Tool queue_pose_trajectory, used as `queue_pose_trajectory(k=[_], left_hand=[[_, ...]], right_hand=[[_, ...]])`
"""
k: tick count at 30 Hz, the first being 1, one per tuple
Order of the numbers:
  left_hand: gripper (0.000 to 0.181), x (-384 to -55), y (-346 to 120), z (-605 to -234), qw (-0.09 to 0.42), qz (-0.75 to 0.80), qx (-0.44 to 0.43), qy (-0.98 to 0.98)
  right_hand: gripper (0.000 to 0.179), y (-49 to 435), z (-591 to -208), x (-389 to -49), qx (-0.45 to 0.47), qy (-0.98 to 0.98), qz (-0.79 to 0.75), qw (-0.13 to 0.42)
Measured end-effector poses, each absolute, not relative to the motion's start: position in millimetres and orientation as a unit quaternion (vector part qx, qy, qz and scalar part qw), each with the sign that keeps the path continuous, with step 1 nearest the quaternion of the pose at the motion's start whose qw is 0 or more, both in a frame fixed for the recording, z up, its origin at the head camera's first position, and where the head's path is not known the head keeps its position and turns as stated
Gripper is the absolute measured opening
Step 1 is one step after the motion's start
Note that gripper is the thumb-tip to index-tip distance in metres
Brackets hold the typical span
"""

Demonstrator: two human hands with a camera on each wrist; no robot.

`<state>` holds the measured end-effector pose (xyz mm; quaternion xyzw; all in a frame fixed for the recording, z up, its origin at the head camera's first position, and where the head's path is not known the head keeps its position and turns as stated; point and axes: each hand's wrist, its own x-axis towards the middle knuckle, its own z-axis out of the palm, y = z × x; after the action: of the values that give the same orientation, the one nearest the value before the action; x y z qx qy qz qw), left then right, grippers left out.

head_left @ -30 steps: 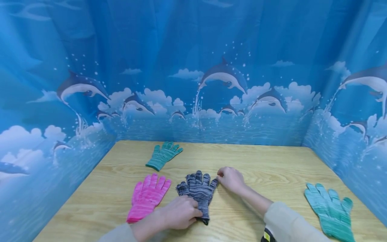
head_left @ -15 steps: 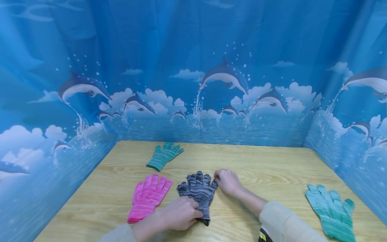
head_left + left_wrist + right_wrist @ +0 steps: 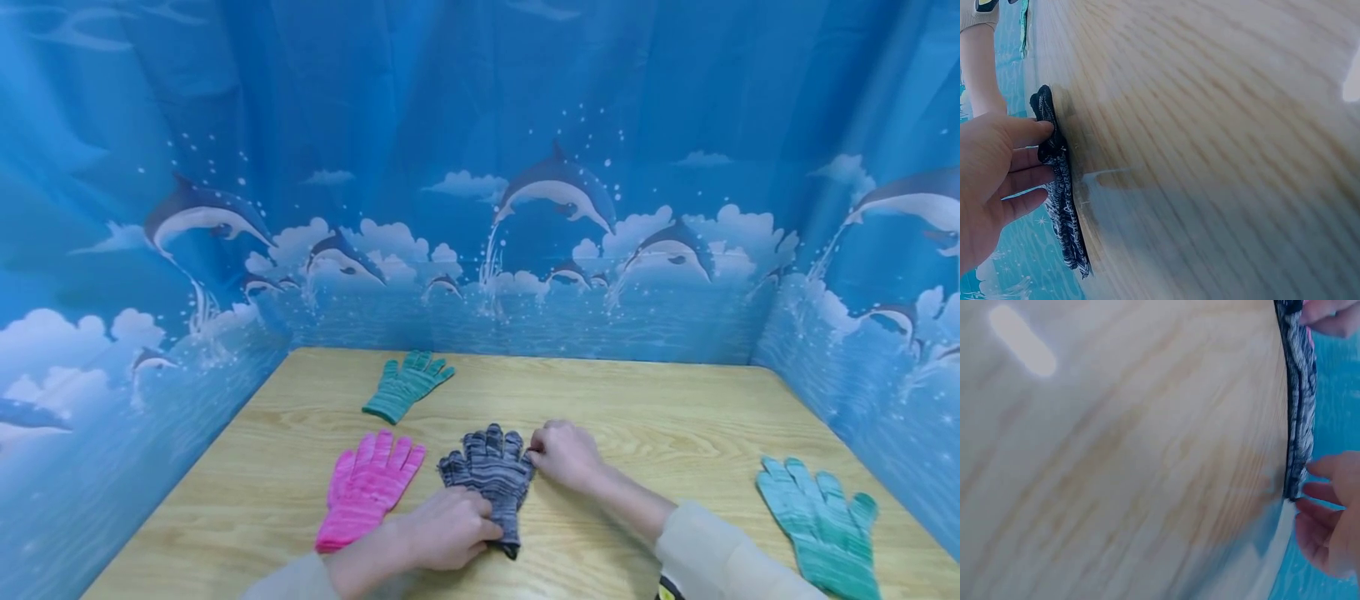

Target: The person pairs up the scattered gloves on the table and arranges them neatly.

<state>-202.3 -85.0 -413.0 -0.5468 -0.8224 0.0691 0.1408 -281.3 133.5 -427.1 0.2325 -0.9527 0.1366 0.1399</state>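
Observation:
A grey-and-black striped knit glove (image 3: 491, 471) lies on the wooden table, fingers pointing away from me. My left hand (image 3: 450, 529) is at its cuff end. In the left wrist view, the thumb and fingers pinch the glove's fabric (image 3: 1063, 206), which bunches between them. At the right side of the glove, my right hand (image 3: 566, 454) holds the tip of the glove's thumb, mostly hidden by my fingers. In the right wrist view, the thumb and fingertips (image 3: 1322, 465) of that hand meet at the end of the glove.
A pink glove (image 3: 371, 487) lies just left of the striped one, close to my left forearm. Farther back is a green glove (image 3: 407, 386). Another green glove (image 3: 821, 525) lies at the right edge of the table (image 3: 652, 400). A blue dolphin-print curtain (image 3: 480, 167) surrounds the table.
My right hand has moved slightly left, and the tip of the striped glove's thumb has come inward with it. My left hand stays at the cuff.

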Motion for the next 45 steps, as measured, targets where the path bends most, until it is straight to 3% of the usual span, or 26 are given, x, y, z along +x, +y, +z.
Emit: queue_pose_trajectory(k=[4, 10, 20, 30, 45], left_hand=[[0.02, -201.8, -85.4, -413.0, 0.142, 0.072, -0.546, -0.823], [0.021, -202.5, -85.8, -414.7, 0.155, 0.073, -0.553, -0.816], [0.021, -201.0, -87.4, -416.7, 0.158, 0.079, -0.555, -0.813], [0.022, -197.9, -90.7, -419.1, 0.179, 0.1, -0.567, -0.797], [0.018, -197.7, -90.4, -423.7, 0.2, 0.114, -0.58, -0.782]], right_hand=[[0.015, 130.6, -428.2, -275.0, 0.248, -0.953, 0.133, 0.116], [0.019, 130.7, -431.0, -270.4, 0.256, -0.951, 0.103, 0.138], [0.012, 125.0, -417.2, -283.4, 0.269, -0.943, 0.116, 0.157], [0.013, 115.1, -419.6, -303.4, 0.375, -0.902, 0.068, 0.2], [0.012, 113.5, -432.3, -306.6, 0.362, -0.911, 0.07, 0.184]])
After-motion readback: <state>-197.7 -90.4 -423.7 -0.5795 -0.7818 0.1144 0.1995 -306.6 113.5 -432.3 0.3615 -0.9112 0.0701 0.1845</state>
